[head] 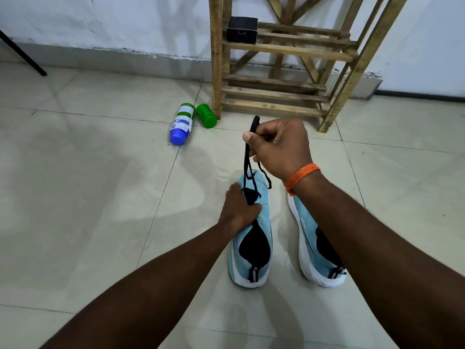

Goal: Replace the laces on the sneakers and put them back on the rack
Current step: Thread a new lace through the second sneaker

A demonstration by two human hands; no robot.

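Pale glazed tiles make up the floor (pixel 88 172), which runs back to a white wall (pixel 113 21) with a grey skirting. Against that wall, ahead and a little to the right, stands the wooden rack (pixel 289 50), its slatted shelves facing the person.

Both sneakers stand on the tiles in front of the rack, with a band of floor between their toes and its lowest slat. The left sneaker (pixel 263 212) and the right sneaker (pixel 309 238) sit side by side with a narrow strip of tile between them. Their long axes run nearly parallel, toes towards the rack, heels and white soles towards the person. The right forearm crosses above the right sneaker and hides much of its upper. A broad stretch of tile lies to the left of the pair.

Near the rack's front left post lie a white bottle (pixel 182 123) with a blue cap and, just beside it, a green container (pixel 206 115), both on their sides. A black box (pixel 242 30) sits at the left end of an upper shelf. A black pole (pixel 22 55) slants down to the floor at far left.

The left hand (pixel 239 205) grips the left sneaker across its upper, thumb over the top. The right hand (pixel 281 147), raised above the toe, pinches the black lace (pixel 254 123) in curled fingers. Its strands run down taut to the left sneaker's eyelets. An orange thread band (pixel 302 175) circles the right wrist.
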